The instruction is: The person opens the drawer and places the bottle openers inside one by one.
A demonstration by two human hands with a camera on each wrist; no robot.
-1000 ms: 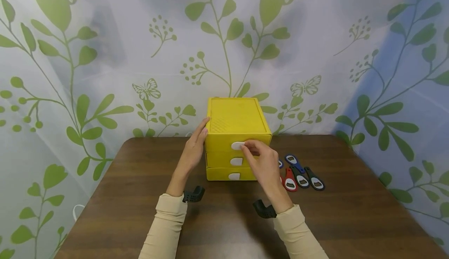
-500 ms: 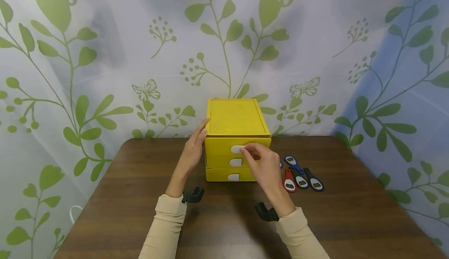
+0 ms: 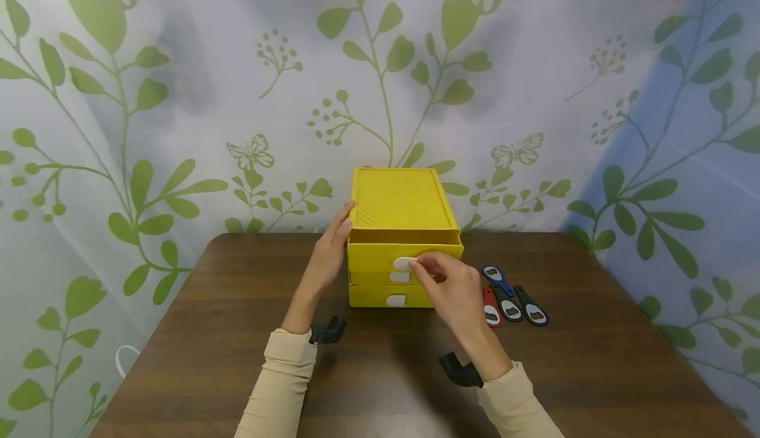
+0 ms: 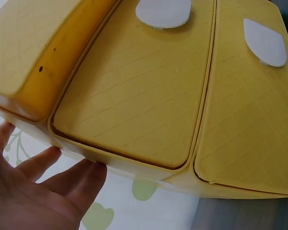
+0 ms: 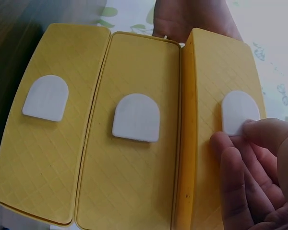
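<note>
A yellow drawer unit [image 3: 404,194] with three stacked drawers stands on the table. Its top drawer [image 3: 371,256] is pulled partway out, leaving a dark gap below the top panel. My right hand [image 3: 454,289] pinches the white handle [image 5: 238,108] of that drawer between thumb and fingers. The middle drawer [image 5: 129,187] and bottom drawer [image 5: 43,167] are closed, each with a white handle. Against the left side of the unit rests my left hand [image 3: 326,256], its fingers [image 4: 89,187] extended along the wall. What the top drawer holds cannot be seen.
Right of the unit lie several bottle openers: a blue one [image 3: 497,278], a red one [image 3: 491,307] and dark ones [image 3: 532,307]. The brown table [image 3: 237,332] reaches back to a leaf-patterned curtain [image 3: 285,128].
The top drawer has slid out toward me, from closed to partly open. My right hand has moved back with its handle; my left hand has stayed against the unit's side.
</note>
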